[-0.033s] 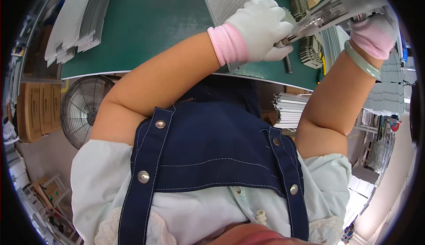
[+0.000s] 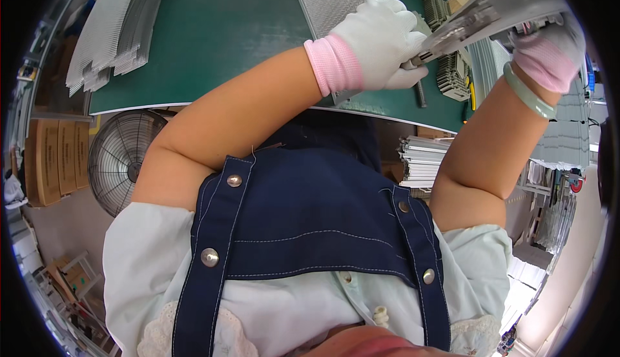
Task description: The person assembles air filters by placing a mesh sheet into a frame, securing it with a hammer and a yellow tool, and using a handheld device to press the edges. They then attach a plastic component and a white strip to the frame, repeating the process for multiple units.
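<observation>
Two gloved hands: left hand [image 2: 384, 40] pinches the tip of a blurred metal piece [image 2: 478, 16], over the green table's [image 2: 219, 40] right side; right hand [image 2: 557, 46] at far end, fingers hidden, grip cannot be told.

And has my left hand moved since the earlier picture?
No, not that I can see: your left hand shows no clear shift in any direction against the near edge of the green table.
</observation>
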The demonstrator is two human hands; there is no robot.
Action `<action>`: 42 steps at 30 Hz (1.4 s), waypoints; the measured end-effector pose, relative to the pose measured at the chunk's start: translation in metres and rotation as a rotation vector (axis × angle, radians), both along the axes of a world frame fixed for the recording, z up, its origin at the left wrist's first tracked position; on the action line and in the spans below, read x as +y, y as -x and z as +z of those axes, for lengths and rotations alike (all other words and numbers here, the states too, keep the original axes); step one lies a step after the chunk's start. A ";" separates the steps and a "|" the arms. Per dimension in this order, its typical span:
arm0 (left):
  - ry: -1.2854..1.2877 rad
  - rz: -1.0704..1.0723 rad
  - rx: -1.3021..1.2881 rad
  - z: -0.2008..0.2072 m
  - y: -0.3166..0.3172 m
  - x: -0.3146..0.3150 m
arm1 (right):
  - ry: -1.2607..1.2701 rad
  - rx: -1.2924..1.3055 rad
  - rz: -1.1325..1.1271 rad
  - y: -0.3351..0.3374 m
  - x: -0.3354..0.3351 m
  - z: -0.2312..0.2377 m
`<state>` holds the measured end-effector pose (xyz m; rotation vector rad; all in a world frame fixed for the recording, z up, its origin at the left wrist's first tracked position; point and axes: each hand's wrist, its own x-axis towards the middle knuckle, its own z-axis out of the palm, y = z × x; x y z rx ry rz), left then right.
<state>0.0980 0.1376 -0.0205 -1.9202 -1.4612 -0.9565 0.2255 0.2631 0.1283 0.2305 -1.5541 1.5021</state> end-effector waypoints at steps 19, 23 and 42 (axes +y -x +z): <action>0.615 0.054 0.196 0.028 -0.025 -0.040 | 0.155 0.026 0.007 -0.026 -0.024 0.049; 0.825 -0.101 0.015 -0.035 0.007 -0.041 | 0.073 0.091 -0.343 -0.025 -0.017 0.049; 0.472 0.157 -0.703 0.132 0.103 -0.086 | -0.201 -0.131 -1.019 -0.055 0.036 0.027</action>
